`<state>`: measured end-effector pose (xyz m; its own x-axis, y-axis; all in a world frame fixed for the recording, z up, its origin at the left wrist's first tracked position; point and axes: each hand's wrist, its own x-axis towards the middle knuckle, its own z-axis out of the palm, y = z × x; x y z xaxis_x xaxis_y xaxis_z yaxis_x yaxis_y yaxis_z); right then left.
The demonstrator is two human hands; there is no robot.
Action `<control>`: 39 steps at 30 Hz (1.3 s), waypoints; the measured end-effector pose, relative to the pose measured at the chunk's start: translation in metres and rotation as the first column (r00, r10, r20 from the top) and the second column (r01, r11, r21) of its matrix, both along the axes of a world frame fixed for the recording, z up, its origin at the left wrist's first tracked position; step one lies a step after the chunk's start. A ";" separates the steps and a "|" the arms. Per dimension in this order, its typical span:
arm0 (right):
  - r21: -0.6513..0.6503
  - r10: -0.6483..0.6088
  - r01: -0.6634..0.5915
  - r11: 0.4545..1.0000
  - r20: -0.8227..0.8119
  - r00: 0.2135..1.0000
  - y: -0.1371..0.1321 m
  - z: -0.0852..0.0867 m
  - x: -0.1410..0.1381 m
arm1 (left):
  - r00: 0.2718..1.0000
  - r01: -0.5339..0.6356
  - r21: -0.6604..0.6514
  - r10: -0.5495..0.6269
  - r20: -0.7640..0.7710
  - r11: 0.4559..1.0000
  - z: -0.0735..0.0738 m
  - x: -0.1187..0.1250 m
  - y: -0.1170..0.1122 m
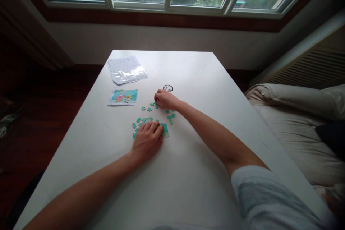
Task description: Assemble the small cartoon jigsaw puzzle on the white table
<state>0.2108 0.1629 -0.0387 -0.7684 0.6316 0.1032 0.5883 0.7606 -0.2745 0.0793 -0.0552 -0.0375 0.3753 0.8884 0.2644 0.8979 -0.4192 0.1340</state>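
A partly joined jigsaw puzzle (166, 129) in green and teal lies on the white table. My left hand (147, 137) rests palm down over it, fingers laid out across its surface and covering much of the middle. Loose puzzle pieces (149, 109) are scattered just beyond, and others (169, 118) lie to the right. Among the farther pieces is my right hand (165, 99), its fingers bent down and closed together. Whatever its fingertips hold is hidden. A small picture card (124, 97) with colourful cartoon figures lies to the left of the pieces.
The white table (194, 75) reaches toward the window. At its far left lies a clear plastic bag (126, 70) with paper inside. A dark-rimmed round item (168, 88) sits just beyond my right hand. A beige padded seat (285, 125) stands along the right side.
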 end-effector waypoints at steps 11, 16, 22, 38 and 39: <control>0.008 0.047 -0.050 0.999 0.200 0.979 -0.010 0.018 0.004 | 1.000 -0.001 -0.014 0.001 -0.019 1.000 0.002 -0.002 0.003; -0.075 0.067 -0.052 0.996 0.219 0.973 -0.010 0.021 0.005 | 1.000 -0.007 -0.007 0.007 -0.025 1.000 0.001 -0.003 0.003; -0.127 0.031 -0.015 0.992 0.125 0.992 -0.010 0.017 0.012 | 1.000 0.000 -0.012 0.000 -0.028 1.000 0.003 -0.004 0.002; -0.059 -0.105 0.110 0.992 0.074 0.992 -0.019 0.007 0.007 | 0.948 0.317 -0.041 -0.316 0.026 0.948 0.000 0.014 -0.012; -0.060 -0.105 0.110 0.992 0.079 0.991 -0.019 0.007 0.006 | 0.945 0.328 -0.043 -0.327 0.030 0.944 0.001 0.014 -0.011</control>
<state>0.2171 0.1441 -0.0312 -0.6999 0.7142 0.0041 0.6865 0.6743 -0.2720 0.0930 -0.0664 -0.0369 0.6422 0.7291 0.2367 0.7087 -0.6824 0.1790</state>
